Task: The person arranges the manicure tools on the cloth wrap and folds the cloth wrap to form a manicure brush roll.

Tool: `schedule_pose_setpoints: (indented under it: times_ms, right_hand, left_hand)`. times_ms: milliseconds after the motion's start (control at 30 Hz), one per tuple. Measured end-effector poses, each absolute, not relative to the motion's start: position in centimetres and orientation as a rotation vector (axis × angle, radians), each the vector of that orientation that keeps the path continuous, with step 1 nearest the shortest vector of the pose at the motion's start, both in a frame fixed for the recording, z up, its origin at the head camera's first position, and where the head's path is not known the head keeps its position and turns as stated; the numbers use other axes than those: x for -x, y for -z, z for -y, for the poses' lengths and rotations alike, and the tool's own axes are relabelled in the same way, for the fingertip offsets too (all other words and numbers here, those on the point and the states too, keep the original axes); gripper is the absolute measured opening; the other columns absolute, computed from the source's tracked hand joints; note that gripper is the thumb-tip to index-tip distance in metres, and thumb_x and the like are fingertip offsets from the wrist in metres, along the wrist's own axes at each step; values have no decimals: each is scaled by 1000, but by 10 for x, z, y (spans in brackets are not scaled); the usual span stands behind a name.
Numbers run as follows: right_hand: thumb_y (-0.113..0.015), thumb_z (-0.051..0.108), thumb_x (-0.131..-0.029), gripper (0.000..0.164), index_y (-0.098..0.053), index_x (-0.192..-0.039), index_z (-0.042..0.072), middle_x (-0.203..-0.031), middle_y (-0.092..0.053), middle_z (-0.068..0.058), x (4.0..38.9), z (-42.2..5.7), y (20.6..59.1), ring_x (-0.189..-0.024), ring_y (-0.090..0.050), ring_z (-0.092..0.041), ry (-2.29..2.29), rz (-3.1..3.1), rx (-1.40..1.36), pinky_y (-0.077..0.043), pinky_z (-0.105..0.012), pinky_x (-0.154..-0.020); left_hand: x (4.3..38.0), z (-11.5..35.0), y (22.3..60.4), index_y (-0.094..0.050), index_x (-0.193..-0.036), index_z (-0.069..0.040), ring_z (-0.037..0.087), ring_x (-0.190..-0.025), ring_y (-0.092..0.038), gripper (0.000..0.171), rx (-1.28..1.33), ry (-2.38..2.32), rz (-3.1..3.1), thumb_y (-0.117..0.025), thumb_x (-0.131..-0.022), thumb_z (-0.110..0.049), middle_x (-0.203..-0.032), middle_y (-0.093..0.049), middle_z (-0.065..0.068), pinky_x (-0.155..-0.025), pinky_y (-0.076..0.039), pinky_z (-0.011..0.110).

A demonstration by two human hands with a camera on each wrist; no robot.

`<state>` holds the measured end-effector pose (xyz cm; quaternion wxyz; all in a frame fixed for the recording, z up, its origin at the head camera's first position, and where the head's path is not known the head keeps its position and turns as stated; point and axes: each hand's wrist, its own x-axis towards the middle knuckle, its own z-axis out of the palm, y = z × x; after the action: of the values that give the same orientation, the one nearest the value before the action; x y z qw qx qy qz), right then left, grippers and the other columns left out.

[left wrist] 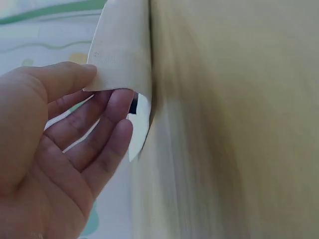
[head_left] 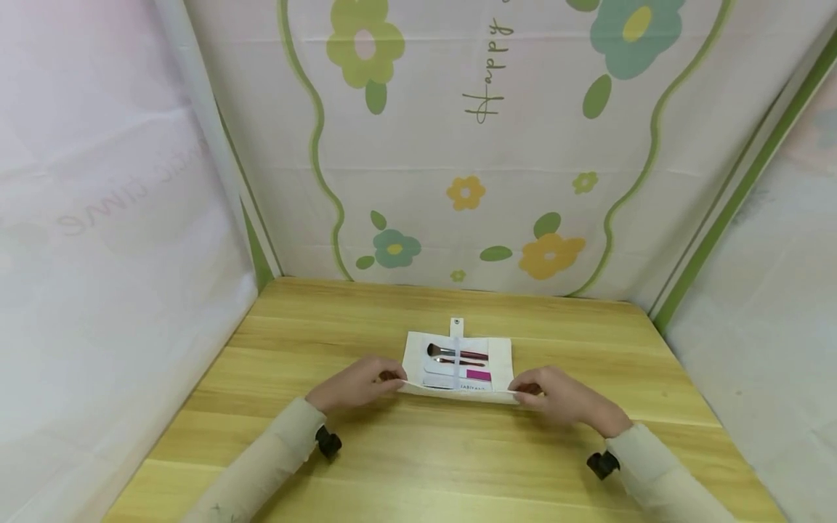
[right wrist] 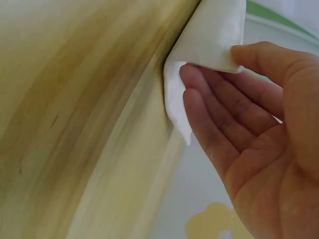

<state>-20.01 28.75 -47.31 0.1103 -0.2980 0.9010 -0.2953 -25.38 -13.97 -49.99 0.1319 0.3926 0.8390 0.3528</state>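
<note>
A cream fabric brush case (head_left: 502,363) lies on the table, its near edge folded up and curling over the inside. My left hand (head_left: 358,383) pinches the left corner of this fold between thumb and fingers; the left wrist view shows the thumb outside the cloth (left wrist: 119,55) and fingers inside. At the right corner my right hand (head_left: 556,394) pinches the fold the same way. Inside the case lie a fan-shaped makeup brush (head_left: 434,350), a thinner brush (head_left: 451,361) and a pale flat item with a magenta patch (head_left: 479,375). The fold partly hides the lettering below them.
A short strap with a metal snap (head_left: 456,323) sticks out from the case's far edge. The wooden table (head_left: 418,465) reaches to a flower-printed cloth wall (head_left: 418,145) behind. Pale cloth walls stand at left and right. Black wrist cameras (head_left: 328,442) sit on both sleeves.
</note>
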Motion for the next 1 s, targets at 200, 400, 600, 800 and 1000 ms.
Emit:
schedule_pose_setpoints:
  times_ms: [200, 400, 600, 800, 1000]
  right_hand:
    - [-61, 27, -109, 28, -77, -118, 6, -103, -78, -7, 221, -298, 483, -89, -74, -20, 1167, -2518, 666, -63, -33, -77]
    - [-61, 31, -109, 31, -76, -106, 4, -94, -73, -11, 236, -297, 489, -90, -72, -22, 1334, -2427, 349, -64, -36, -84]
    - [-67, 36, -105, 38, -72, -93, 0, -89, -69, -5, 243, -287, 489, -81, -65, -14, 1433, -2337, 60, -62, -30, -78]
    - [-68, 33, -104, 35, -77, -113, 0, -92, -75, -3, 248, -286, 494, -77, -69, -7, 1474, -2241, -74, -60, -21, -71]
    - [-72, 29, -101, 28, -79, -99, 2, -82, -73, 0, 253, -285, 498, -68, -67, -6, 1493, -2204, -172, -59, -20, -66]
  left_hand:
    - [270, 138, 504, -73, -109, -16, 10, -78, -55, 21, -957, -1215, -2334, -56, -111, -28, -93, -69, 5, -69, -50, 25]
    - [281, 133, 510, -73, -112, -15, 20, -87, -57, 25, -685, -1394, -2270, -57, -110, -35, -96, -66, 4, -78, -50, 33]
    - [286, 126, 509, -72, -117, -9, 17, -90, -61, 22, -647, -1416, -2382, -60, -109, -26, -104, -69, 5, -79, -53, 30]
    - [278, 116, 496, -68, -127, -2, 20, -111, -65, 28, -1033, -1109, -2723, -68, -104, -17, -121, -70, 8, -98, -57, 38]
    - [271, 107, 496, -69, -132, -11, 19, -117, -65, 37, -1464, -563, -2818, -76, -98, -24, -129, -68, 3, -101, -57, 34]
